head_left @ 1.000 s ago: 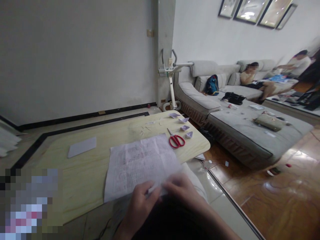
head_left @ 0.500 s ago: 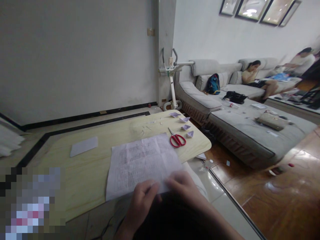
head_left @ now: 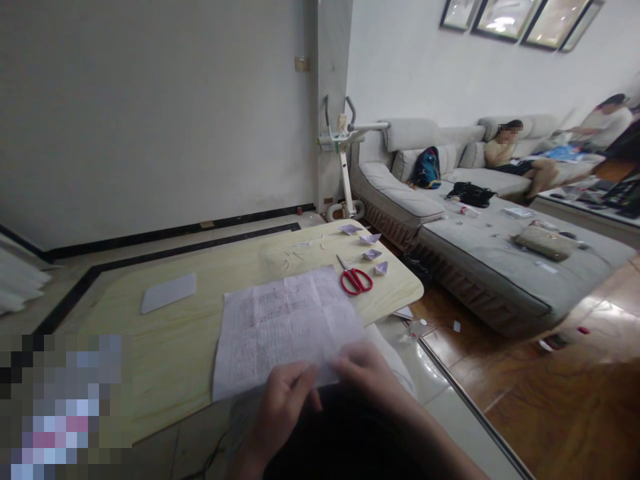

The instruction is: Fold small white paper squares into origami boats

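Observation:
A creased white sheet of paper (head_left: 280, 327) with faint red print lies on the pale wooden table (head_left: 165, 347). My left hand (head_left: 283, 407) and my right hand (head_left: 365, 373) both pinch its near edge, fingers closed on the paper close together. Red-handled scissors (head_left: 354, 279) lie just beyond the sheet's far right corner. Several small folded paper boats (head_left: 371, 253) sit near the table's far right edge. A small blank slip of paper (head_left: 168, 292) rests to the left.
A grey corner sofa (head_left: 480, 247) with bags on it stands to the right, with a person sitting at its far end and another person beyond. A white exercise machine (head_left: 345, 160) stands by the wall pillar. Paper scraps lie on the floor by the table.
The view has shifted slightly. My hands keep their pinch on the near edge of the sheet, which has barely moved.

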### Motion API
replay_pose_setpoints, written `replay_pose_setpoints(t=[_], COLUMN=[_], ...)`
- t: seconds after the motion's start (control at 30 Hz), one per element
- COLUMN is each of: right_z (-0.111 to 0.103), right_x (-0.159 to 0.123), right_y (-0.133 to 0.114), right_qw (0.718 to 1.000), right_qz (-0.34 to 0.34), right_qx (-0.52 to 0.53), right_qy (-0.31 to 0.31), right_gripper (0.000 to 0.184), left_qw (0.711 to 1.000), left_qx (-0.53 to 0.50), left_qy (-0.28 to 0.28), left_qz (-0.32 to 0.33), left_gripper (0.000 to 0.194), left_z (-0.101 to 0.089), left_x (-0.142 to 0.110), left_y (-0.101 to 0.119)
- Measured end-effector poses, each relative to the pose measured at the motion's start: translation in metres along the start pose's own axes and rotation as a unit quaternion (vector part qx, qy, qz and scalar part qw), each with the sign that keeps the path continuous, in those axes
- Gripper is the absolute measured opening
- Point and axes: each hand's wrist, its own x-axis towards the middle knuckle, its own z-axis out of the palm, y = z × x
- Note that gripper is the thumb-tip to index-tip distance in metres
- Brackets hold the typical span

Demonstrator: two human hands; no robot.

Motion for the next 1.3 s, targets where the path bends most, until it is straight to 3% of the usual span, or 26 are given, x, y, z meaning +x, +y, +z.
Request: replay_pose_setpoints(t=[0.53,0.7,0.87,0.93,0.97,1.0,1.1,1.2,1.3], right_z=[0.003,0.003,-0.003,-0.016,-0.026,-0.038,-0.082,-0.118,-0.131], right_x=[0.003,0.003,0.005,0.013,0.02,0.028,0.058,0.084,0.101], right_y=[0.009,0.014,0.011,0.008,0.006,0.005,0.004,0.008,0.014], right_qw=[0.999,1.0,0.999,0.992,0.98,0.951,0.904,0.862,0.837], right_qz=[-0.044,-0.027,-0.048,-0.09,-0.121,-0.151,-0.16,-0.156,-0.143], right_qx=[-0.015,0.007,-0.018,-0.076,-0.127,-0.194,-0.249,-0.304,-0.349], right_qy=[0.024,0.0,-0.015,0.038,0.098,0.187,0.308,0.375,0.397], right_gripper=[0.042,0.039,0.035,0.032,0.029,0.027,0.019,0.017,0.017], left_qw=[0.998,0.998,0.996,0.992,0.99,0.988,0.987,0.989,0.99], left_qx=[-0.039,-0.051,-0.082,-0.107,-0.12,-0.13,-0.137,-0.13,-0.124], left_qy=[0.037,0.025,0.041,0.058,0.058,0.055,0.059,0.053,0.04], left_qz=[-0.024,0.003,-0.018,-0.04,-0.05,-0.055,-0.055,-0.052,-0.045], left_gripper=[0.05,0.051,0.048,0.045,0.044,0.043,0.044,0.045,0.046], left_z=[-0.003,-0.002,-0.003,-0.004,-0.004,-0.005,-0.005,-0.005,-0.004], left_x=[0.0,-0.002,-0.001,-0.001,-0.001,-0.001,0.001,0.003,0.004], left_y=[-0.007,-0.012,-0.016,-0.014,-0.013,-0.011,-0.009,-0.013,-0.02])
